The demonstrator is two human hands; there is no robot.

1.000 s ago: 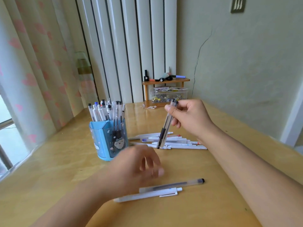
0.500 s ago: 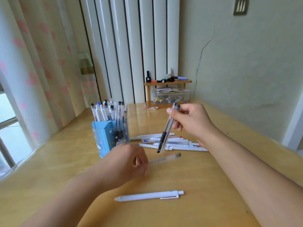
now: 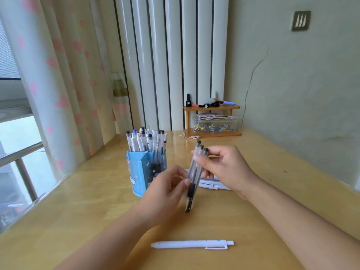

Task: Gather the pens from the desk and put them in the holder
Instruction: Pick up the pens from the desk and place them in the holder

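A blue pen holder (image 3: 137, 172) stands on the wooden desk (image 3: 81, 207), filled with several pens (image 3: 148, 141). In front of it, three clear pens with black caps (image 3: 194, 178) are held together upright. My right hand (image 3: 224, 168) grips them near the top. My left hand (image 3: 165, 190) pinches them lower down, by the dark grips. A white click pen (image 3: 191, 244) lies alone on the desk near me. More white pens (image 3: 212, 185) lie behind my right hand, mostly hidden.
A small wooden shelf (image 3: 211, 109) with small items on top and a clear box of clips (image 3: 214, 125) below stands at the desk's back corner. A curtain (image 3: 58, 84) and window are to the left, a wall to the right.
My left hand lifted the clear pen off the desk and brought it to the ones in my right hand. Both hands now hold the bundle together. The white pen stayed put.
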